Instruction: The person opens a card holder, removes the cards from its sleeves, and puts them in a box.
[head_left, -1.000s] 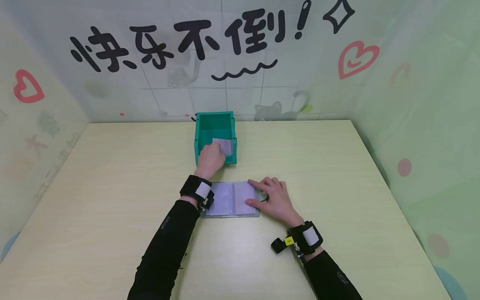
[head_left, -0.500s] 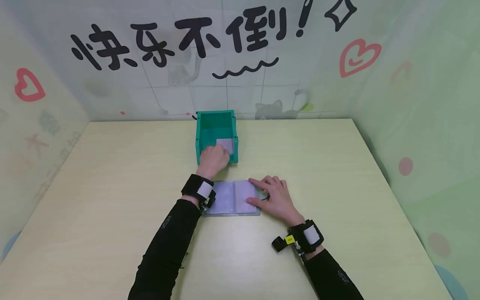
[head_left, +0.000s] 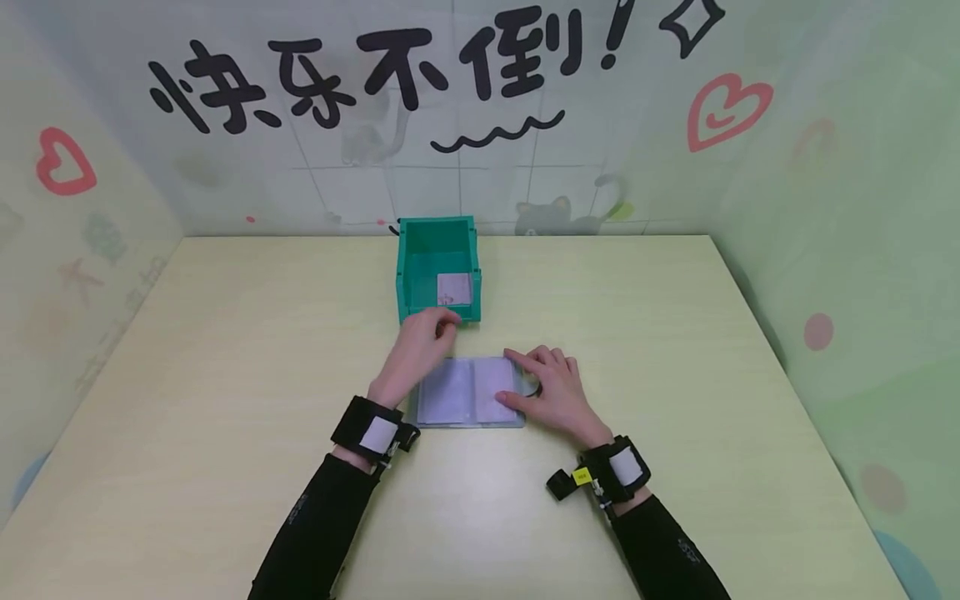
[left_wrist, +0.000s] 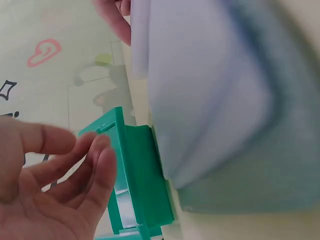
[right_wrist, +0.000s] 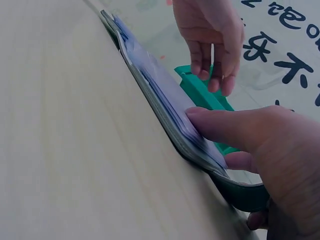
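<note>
An open card album with a pale blue-green cover and lilac pages in clear sleeves lies on the table. My right hand holds its right side. In the right wrist view, the thumb lies on the pages and other fingers are around the edge by the cover's strap. My left hand hovers between the album and a green bin, its fingers loosely bent and nothing seen in them. A small pinkish-lilac card lies inside the bin, near its front right corner.
The light wooden table is bounded by a printed back wall and side walls. The bin stands at the table's back edge, directly behind the album. Both wrists wear black camera straps.
My left hand has come out of the bin and drawn back toward the album, uncovering the card inside. My right hand stays on the album's right side.
</note>
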